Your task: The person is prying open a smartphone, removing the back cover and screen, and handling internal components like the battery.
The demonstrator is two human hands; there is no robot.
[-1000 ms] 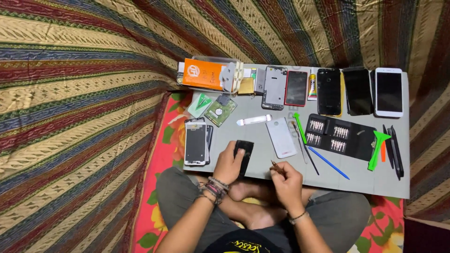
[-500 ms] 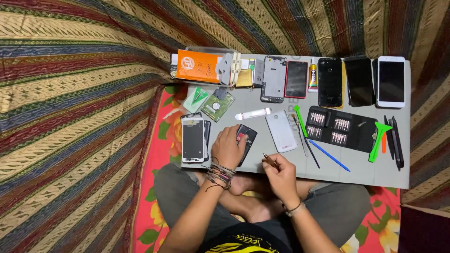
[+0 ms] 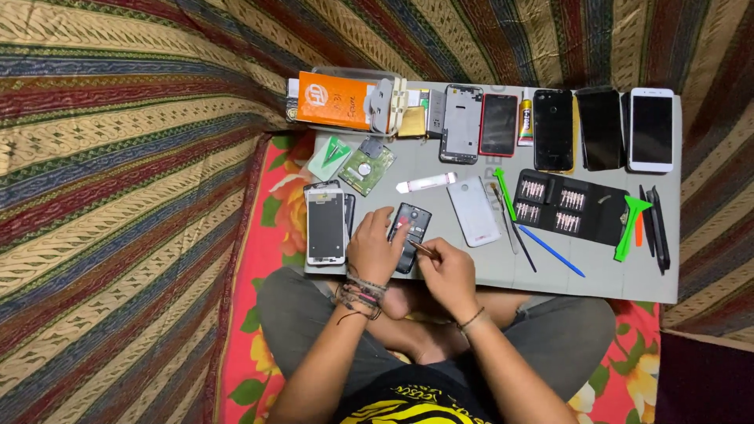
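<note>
A small black phone point(image 3: 411, 228) lies back-up with its cover off on the grey mat point(image 3: 550, 275), near the front edge. My left hand point(image 3: 375, 250) rests on its left side and holds it down. My right hand point(image 3: 449, 271) grips a thin screwdriver point(image 3: 424, 250) whose tip touches the phone's lower right part. A white back cover point(image 3: 473, 210) lies just to the right of the phone.
A stack of phones point(image 3: 326, 226) lies left of my hand. A black bit case point(image 3: 569, 206), green pry tools point(image 3: 631, 224), a blue stick point(image 3: 551, 251) and a white tube point(image 3: 426, 183) lie to the right. Several phones point(image 3: 554, 129) and an orange box point(image 3: 334, 100) line the far edge.
The view has shifted slightly. My left hand has settled on the black phone and my right hand has brought the screwdriver tip onto it.
</note>
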